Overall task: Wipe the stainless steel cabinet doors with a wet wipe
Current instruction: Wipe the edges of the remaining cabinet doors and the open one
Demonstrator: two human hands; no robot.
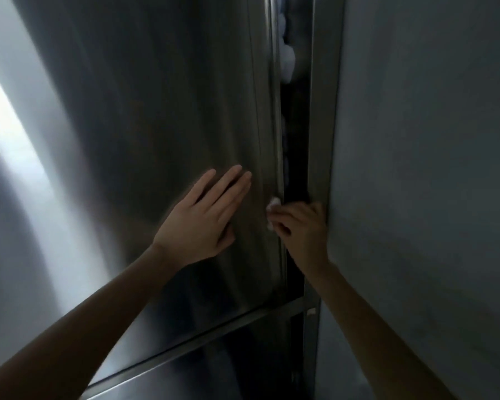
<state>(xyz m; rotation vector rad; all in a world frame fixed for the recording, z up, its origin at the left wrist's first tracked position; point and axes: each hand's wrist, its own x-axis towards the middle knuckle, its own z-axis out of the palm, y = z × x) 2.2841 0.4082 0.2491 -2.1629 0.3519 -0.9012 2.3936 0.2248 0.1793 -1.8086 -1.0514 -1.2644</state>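
Bracing the ajar steel cabinet door (162, 111), the left hand (205, 217) lies flat at frame centre, fingers straight, probably to steady the panel. Just right of it, the right hand (298, 229) pinches the white wet wipe (273, 203) against the door's edge.

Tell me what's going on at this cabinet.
A person is cleaning a stainless steel cabinet door. The left hand lies flat on the door's face with its fingers straight. The right hand grips a white wet wipe against the door's right edge, next to a dark gap between the door and the frame. A grey wall stands to the right.
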